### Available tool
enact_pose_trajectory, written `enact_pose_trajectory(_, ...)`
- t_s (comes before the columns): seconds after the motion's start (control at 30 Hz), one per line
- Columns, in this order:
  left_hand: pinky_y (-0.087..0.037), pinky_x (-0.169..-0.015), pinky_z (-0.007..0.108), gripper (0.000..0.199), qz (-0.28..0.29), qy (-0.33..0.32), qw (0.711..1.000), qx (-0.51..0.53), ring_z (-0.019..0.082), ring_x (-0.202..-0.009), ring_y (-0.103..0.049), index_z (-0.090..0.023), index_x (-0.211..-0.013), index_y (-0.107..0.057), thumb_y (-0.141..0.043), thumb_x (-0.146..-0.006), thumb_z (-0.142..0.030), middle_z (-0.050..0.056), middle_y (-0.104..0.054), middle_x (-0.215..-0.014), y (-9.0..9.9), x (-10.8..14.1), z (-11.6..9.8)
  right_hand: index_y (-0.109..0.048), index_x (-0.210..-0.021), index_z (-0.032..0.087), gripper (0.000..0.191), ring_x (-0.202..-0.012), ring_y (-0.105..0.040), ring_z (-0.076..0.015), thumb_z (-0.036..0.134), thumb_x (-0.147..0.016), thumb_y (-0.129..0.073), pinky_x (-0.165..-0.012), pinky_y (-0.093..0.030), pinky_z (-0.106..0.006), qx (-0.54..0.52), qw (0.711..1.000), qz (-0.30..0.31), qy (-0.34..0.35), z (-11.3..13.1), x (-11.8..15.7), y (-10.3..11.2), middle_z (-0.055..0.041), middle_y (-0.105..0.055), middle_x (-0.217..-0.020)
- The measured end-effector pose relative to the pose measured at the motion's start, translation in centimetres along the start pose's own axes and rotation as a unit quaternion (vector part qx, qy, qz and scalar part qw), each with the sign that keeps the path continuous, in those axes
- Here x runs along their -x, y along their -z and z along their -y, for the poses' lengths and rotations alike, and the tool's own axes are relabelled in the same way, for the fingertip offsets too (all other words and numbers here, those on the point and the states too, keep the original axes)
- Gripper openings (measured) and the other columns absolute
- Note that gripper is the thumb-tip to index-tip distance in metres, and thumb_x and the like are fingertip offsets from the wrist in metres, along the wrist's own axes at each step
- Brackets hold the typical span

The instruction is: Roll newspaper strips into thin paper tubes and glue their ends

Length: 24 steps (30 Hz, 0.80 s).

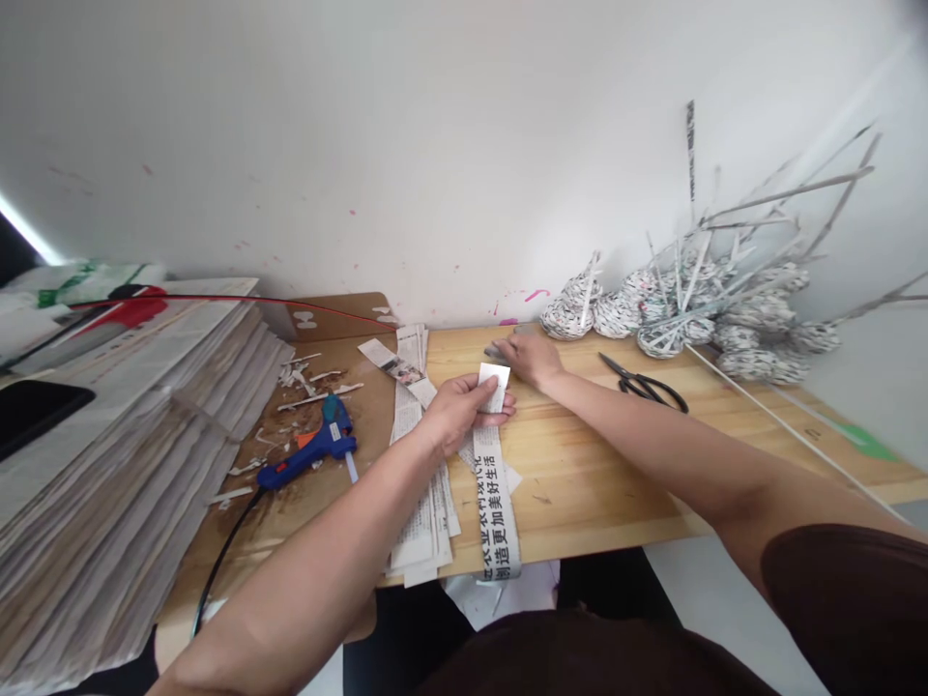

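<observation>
My left hand [462, 408] pinches a strip of newspaper [497, 507] between thumb and fingers. The strip's pale upper end stands above my thumb, and its lower part, with large printed characters, hangs over the table's front edge. Farther back, close to the wall, my right hand [535, 358] is closed over the tabletop. Something small and greyish shows at its fingertips, too blurred to name. A pile of cut newspaper strips [420, 527] lies beside and partly under my left forearm, one strip [395, 369] crossing over the others.
Black-handled scissors [645, 387] lie right of my right forearm. Woven paper balls [754, 314] with protruding paper rods stand against the wall. A blue glue gun [308, 452] rests on stained cardboard [282, 493] among paper scraps. At left rises a tall newspaper stack [137, 474] with a phone [36, 411].
</observation>
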<state>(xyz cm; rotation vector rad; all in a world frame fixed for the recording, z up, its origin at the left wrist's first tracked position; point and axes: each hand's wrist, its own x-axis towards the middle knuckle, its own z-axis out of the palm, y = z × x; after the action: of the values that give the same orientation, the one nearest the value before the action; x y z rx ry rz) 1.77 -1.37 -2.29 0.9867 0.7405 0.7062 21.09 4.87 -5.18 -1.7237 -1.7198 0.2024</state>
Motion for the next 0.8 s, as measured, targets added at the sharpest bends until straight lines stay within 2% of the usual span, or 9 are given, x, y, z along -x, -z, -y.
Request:
enact_pose_trajectory(0.1,-0.057,-0.066,0.025,0.017,-0.003,0.002,1.000,-0.002,0.015,-0.073,-0.070,-0.008,-0.092,-0.063,-0.059,-0.088,-0.024,0.011,-0.071,-0.081,0.0,0.0,0.0,-0.065,-0.070,0.021,0.036,-0.080,-0.062,-0.0260,0.055,-0.080,-0.061,-0.075,-0.044,-0.037,-0.007,1.000,-0.013,-0.011,0.3,-0.9,-0.3,-0.0075,-0.064,-0.071)
enact_pose_trajectory(0.27,-0.057,-0.065,0.025,0.018,-0.011,-0.008,1.000,-0.012,0.015,-0.069,-0.069,-0.008,-0.089,-0.063,-0.060,-0.088,-0.026,0.011,-0.071,-0.080,-0.1,0.1,-0.2,-0.062,-0.117,0.019,0.040,-0.108,-0.057,-0.0258,0.045,-0.086,-0.057,-0.093,-0.043,-0.038,-0.070,0.992,-0.098,0.048,1.5,1.0,0.8,-0.0137,-0.060,-0.119)
enact_pose_trajectory(0.33,-0.057,-0.066,0.025,0.017,-0.014,-0.007,1.000,-0.013,0.015,-0.069,-0.069,-0.008,-0.090,-0.062,-0.059,-0.088,-0.025,0.012,-0.071,-0.080,-0.1,0.1,-0.2,-0.063,-0.115,0.020,0.039,-0.102,-0.060,-0.0230,0.047,-0.090,-0.050,-0.090,-0.045,-0.035,-0.107,0.986,-0.109,0.064,1.8,2.3,1.5,-0.0119,-0.061,-0.121)
enact_pose_trajectory(0.4,-0.057,-0.065,0.024,0.016,-0.017,-0.003,1.000,-0.016,0.015,-0.069,-0.069,-0.008,-0.092,-0.062,-0.058,-0.088,-0.024,0.012,-0.071,-0.080,-0.2,0.1,-0.2,-0.069,-0.094,0.018,0.043,-0.085,-0.064,-0.0208,0.053,-0.092,-0.042,-0.080,-0.048,-0.033,-0.163,0.984,-0.068,0.024,1.7,3.4,2.0,-0.0098,-0.069,-0.095)
enact_pose_trajectory(0.5,-0.056,-0.064,0.023,0.016,-0.022,0.003,1.000,-0.021,0.014,-0.069,-0.069,-0.009,-0.092,-0.063,-0.057,-0.089,-0.023,0.011,-0.071,-0.079,-0.3,0.0,-0.1,-0.065,-0.074,0.016,0.053,-0.058,-0.058,-0.0164,0.059,-0.091,-0.039,-0.060,-0.047,-0.030,-0.253,0.965,-0.011,-0.064,1.3,4.4,2.1,-0.0043,-0.061,-0.061)
enact_pose_trajectory(0.57,-0.056,-0.064,0.023,0.016,-0.026,0.007,0.999,-0.024,0.014,-0.069,-0.069,-0.009,-0.092,-0.063,-0.058,-0.088,-0.024,0.011,-0.071,-0.078,-0.2,-0.1,0.0,-0.065,-0.080,0.015,0.047,-0.055,-0.055,-0.0142,0.056,-0.090,-0.043,-0.056,-0.046,-0.028,-0.305,0.949,0.017,-0.082,1.2,4.7,2.1,-0.0024,-0.059,-0.061)
enact_pose_trajectory(0.67,-0.056,-0.064,0.024,0.020,-0.025,-0.002,0.999,-0.031,0.014,-0.069,-0.068,-0.009,-0.093,-0.064,-0.062,-0.085,-0.027,0.010,-0.070,-0.079,-0.1,-0.1,0.0,-0.066,-0.104,0.016,0.036,-0.065,-0.059,-0.0136,0.045,-0.090,-0.049,-0.058,-0.045,-0.026,-0.384,0.917,0.084,-0.070,1.5,5.3,2.5,-0.0045,-0.066,-0.078)
enact_pose_trajectory(0.73,-0.056,-0.064,0.024,0.026,-0.013,-0.014,0.999,-0.035,0.014,-0.071,-0.067,-0.010,-0.097,-0.065,-0.066,-0.083,-0.031,0.009,-0.070,-0.080,0.1,-0.2,0.1,-0.060,-0.120,0.019,0.039,-0.074,-0.061,-0.0140,0.038,-0.087,-0.056,-0.058,-0.043,-0.024,-0.430,0.891,0.124,-0.077,1.9,5.6,3.0,-0.0054,-0.069,-0.090)
enact_pose_trajectory(0.8,-0.056,-0.065,0.023,0.031,-0.005,-0.023,0.999,-0.037,0.014,-0.073,-0.067,-0.011,-0.100,-0.066,-0.068,-0.081,-0.035,0.008,-0.070,-0.080,0.2,-0.2,0.2,-0.060,-0.123,0.020,0.043,-0.076,-0.061,-0.0138,0.036,-0.083,-0.062,-0.058,-0.042,-0.023,-0.446,0.876,0.167,-0.077,2.3,5.8,3.5,-0.0049,-0.069,-0.092)
